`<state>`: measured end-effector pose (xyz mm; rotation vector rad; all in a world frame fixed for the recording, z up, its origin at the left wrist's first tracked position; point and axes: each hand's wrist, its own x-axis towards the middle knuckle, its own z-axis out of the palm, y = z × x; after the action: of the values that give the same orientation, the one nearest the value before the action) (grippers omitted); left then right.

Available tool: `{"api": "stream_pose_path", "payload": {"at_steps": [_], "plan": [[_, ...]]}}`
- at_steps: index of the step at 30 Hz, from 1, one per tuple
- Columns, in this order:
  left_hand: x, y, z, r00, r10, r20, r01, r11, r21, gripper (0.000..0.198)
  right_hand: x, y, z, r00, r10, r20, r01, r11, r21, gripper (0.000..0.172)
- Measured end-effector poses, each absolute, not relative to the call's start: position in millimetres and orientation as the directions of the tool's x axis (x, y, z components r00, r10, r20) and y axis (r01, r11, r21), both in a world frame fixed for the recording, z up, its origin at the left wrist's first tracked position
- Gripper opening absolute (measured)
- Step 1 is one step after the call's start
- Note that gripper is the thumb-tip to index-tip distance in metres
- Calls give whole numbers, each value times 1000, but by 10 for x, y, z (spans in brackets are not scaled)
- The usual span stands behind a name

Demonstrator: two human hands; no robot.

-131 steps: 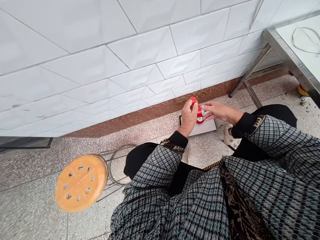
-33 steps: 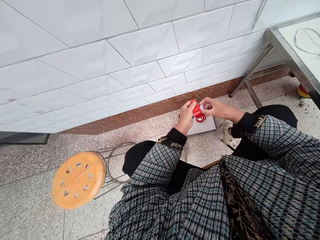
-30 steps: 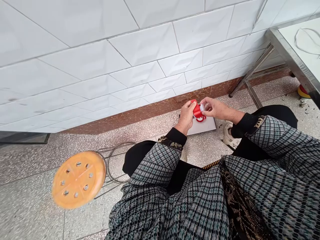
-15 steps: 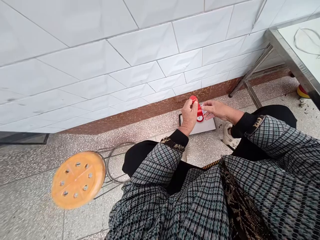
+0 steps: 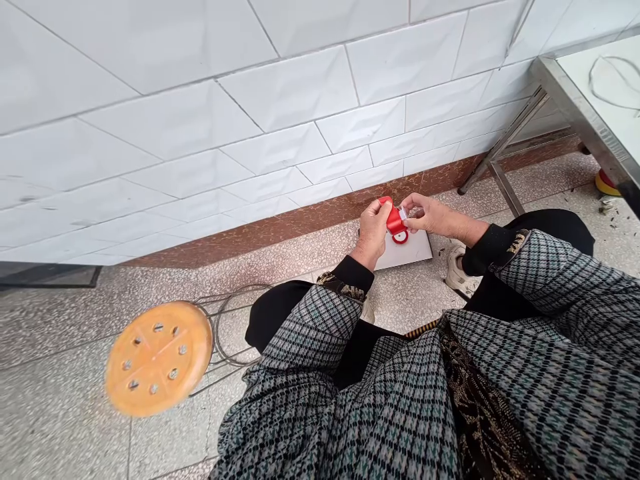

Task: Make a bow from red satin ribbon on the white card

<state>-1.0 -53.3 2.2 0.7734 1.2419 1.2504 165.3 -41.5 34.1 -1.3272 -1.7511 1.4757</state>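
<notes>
My left hand (image 5: pixel 373 230) is closed around a small red object (image 5: pixel 395 220) with a red ring hanging under it. My right hand (image 5: pixel 430 215) pinches the right end of that same red object, where a small pale part shows between the fingertips. Both hands are held out in front of my knees, above a white flat board (image 5: pixel 411 251) that lies on the floor by the wall. My sleeves are a dark checked fabric with black cuffs.
An orange round stool (image 5: pixel 157 357) with a wire frame stands at the lower left. A metal table (image 5: pixel 585 100) with a cord on top is at the upper right. A white tiled wall (image 5: pixel 250 120) runs close ahead. A pale shoe (image 5: pixel 457 273) rests on the speckled floor.
The red object has tilted from upright back to sideways between my hands. My right fingers have moved up onto its right end. The view has barely shifted.
</notes>
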Motion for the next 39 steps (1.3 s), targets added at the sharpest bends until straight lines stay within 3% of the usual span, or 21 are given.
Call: {"api": "stream_pose_path", "payload": {"at_steps": [6, 10, 15, 20, 27, 33, 39], "plan": [[-46, -522, 26, -10, 945, -327, -341, 304, 890, 7, 1687, -435, 423, -508, 854, -112, 408, 124, -904, 37], [-21, -535, 28, -100, 981, -166, -262, 135, 956, 7, 1706, -427, 433, -528, 848, -46, 356, 172, -918, 41], [61, -714, 18, -172, 985, 9, -80, -23, 997, 11, 1697, -592, 386, -440, 887, -140, 230, -39, -972, 40], [164, -1075, 4, -182, 981, 68, 41, -62, 997, 13, 1715, -978, 370, -325, 881, -344, 155, -310, -938, 9], [297, -1565, -59, -220, 969, 115, 130, -87, 988, 16, 1807, -1531, 406, -321, 842, -433, 108, -422, -900, 12], [384, -1851, 33, -232, 971, 50, -41, -61, 997, 11, 1818, -1805, 461, -298, 864, -406, 90, -398, -913, 9], [404, -1932, 164, -263, 962, -73, -187, 24, 982, 10, 1834, -1866, 426, -316, 910, -269, 140, -235, -962, 16]]}}
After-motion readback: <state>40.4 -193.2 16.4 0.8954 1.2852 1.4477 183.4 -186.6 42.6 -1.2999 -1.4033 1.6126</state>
